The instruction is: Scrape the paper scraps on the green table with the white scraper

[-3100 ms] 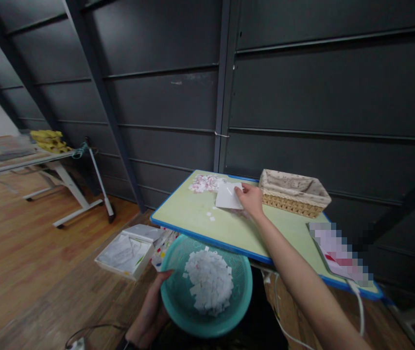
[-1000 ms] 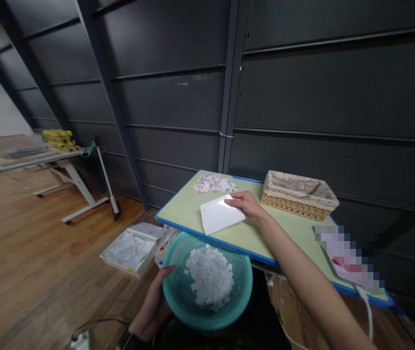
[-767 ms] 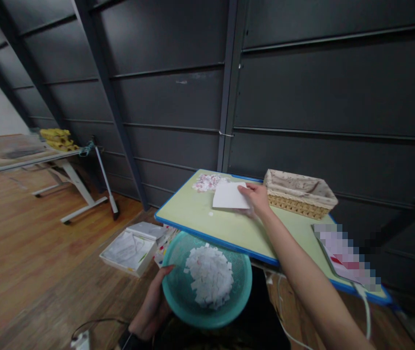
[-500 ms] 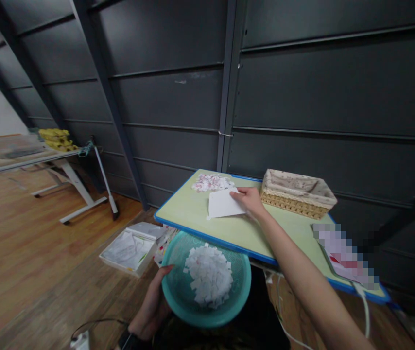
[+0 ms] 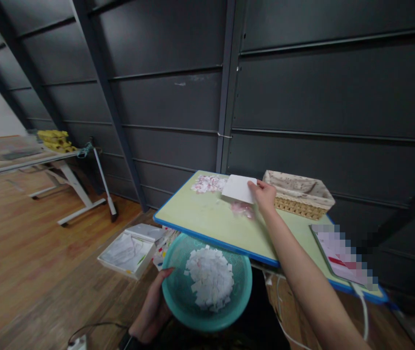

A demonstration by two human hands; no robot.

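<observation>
My left hand is closed on the left rim of a teal plastic colander, thumb over the edge. Inside the colander lies a heap of small white paper scraps. My right hand pinches a white card by its right side, raised over the pale green tabletop. Left of the card, a pile of white and pinkish paper bits rests on the table. Just below the card is a small blurred pinkish patch, whose make-up I cannot tell.
Behind my right hand stands a fabric-lined wicker basket. A tablet-like device, partly pixelated, lies at the table's right with a white cable. On the floor at left is an open white box. A dark panelled wall rises behind.
My right hand has moved the card up and to the right, away from the table's middle. The pinkish patch now shows beneath it. My left hand and the colander stay nearly still.
</observation>
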